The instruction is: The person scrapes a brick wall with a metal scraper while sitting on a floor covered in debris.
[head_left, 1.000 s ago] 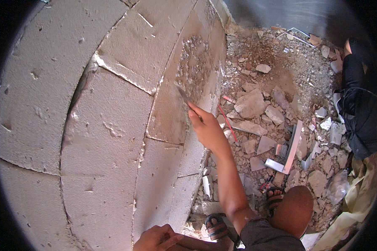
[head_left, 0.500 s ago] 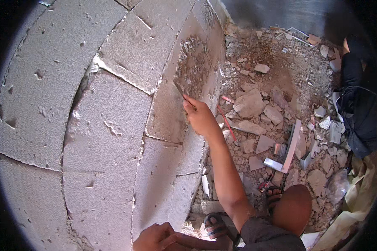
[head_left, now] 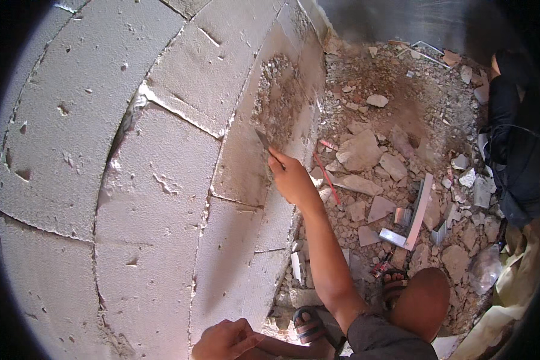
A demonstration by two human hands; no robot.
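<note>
My right hand [head_left: 292,182] grips a scraper [head_left: 263,140], a thin tool with a dark flat blade; its handle is mostly hidden in my fingers. The blade meets the pale block wall [head_left: 150,180] just below a rough, dug-out patch [head_left: 276,90] of brown crumbling material. Down at the lower edge, my left hand [head_left: 227,341] rests by my bent leg with its fingers loosely curled in, and nothing shows in them.
Broken rubble [head_left: 360,150] covers the floor right of the wall. Among it lie a red strip [head_left: 326,177], a pinkish-white bar [head_left: 419,211] with a metal piece, and a clear plastic bag [head_left: 485,268]. My sandalled foot [head_left: 311,325] stands near the wall. Dark cloth [head_left: 513,138] hangs at far right.
The scraper's blade has moved slightly down and right along the wall, with my right hand tilting along. My left hand stays in place. The whole view has shifted a little.
</note>
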